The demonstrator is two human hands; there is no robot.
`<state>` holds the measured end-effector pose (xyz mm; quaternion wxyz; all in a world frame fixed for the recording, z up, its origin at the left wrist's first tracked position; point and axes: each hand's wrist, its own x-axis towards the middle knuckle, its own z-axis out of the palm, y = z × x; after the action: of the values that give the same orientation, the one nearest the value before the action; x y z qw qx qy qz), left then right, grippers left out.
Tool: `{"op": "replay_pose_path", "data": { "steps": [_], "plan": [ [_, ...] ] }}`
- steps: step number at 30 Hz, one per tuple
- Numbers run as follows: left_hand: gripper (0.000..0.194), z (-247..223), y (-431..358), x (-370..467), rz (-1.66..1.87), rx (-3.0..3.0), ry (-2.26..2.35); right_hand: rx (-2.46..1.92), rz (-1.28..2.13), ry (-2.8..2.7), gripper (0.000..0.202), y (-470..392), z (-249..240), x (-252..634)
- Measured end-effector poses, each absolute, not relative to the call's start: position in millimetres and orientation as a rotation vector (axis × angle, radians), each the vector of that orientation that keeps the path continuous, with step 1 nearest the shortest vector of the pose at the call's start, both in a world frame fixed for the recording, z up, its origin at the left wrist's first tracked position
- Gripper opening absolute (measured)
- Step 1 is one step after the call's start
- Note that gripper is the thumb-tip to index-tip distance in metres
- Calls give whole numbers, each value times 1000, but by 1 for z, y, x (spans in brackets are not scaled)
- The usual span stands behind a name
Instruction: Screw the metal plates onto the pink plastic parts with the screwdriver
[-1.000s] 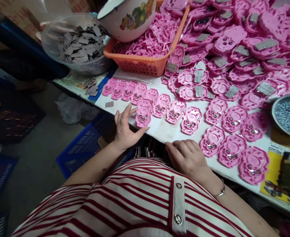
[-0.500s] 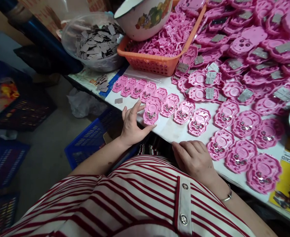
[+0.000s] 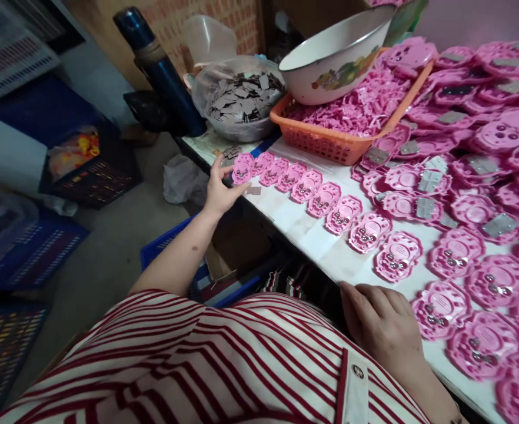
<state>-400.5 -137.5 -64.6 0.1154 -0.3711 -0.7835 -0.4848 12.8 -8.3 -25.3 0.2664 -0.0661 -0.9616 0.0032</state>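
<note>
My left hand (image 3: pixel 222 191) reaches to the far left end of a row of pink plastic casings. Its thumb and fingers grip the edges of the end casing (image 3: pixel 243 169), which has small shiny metal pieces on it. A small grey metal plate (image 3: pixel 254 191) lies beside the thumb. Several more casings (image 3: pixel 307 186) run in a line along the white tabletop (image 3: pixel 306 227), most showing similar shiny pieces. At the table's front edge rests my right hand (image 3: pixel 385 321), fingers curled together and palm hidden. Nearest to it is another casing (image 3: pixel 441 309).
Behind the row stand a clear bowl of grey plates (image 3: pixel 242 132) and an orange basket (image 3: pixel 316 138) of pink parts. An enamel basin (image 3: pixel 332 68) sits tilted on the basket. Pink casings (image 3: pixel 484 132) are heaped at right. A blue crate (image 3: pixel 162 241) is below the table.
My left hand has carried the casing to the left end of the row. My right hand stays curled at the table edge. The view has turned left.
</note>
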Motion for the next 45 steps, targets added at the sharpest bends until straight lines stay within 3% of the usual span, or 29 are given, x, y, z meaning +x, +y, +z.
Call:
{"op": "replay_pose_path", "data": {
  "steps": [7,11,45],
  "plan": [
    [105,-71,-134,-456,-1291,-1012,-2427,-225,9,-2666,20,-6,-20,11],
    [103,-65,-132,-460,-1110,-983,-2497,-204,-21,-2709,16,-2,-14,4],
    [88,-43,-114,-471,-797,-1396,-2693,-213,-57,-2785,19,8,-10,-9]
  ]
}}
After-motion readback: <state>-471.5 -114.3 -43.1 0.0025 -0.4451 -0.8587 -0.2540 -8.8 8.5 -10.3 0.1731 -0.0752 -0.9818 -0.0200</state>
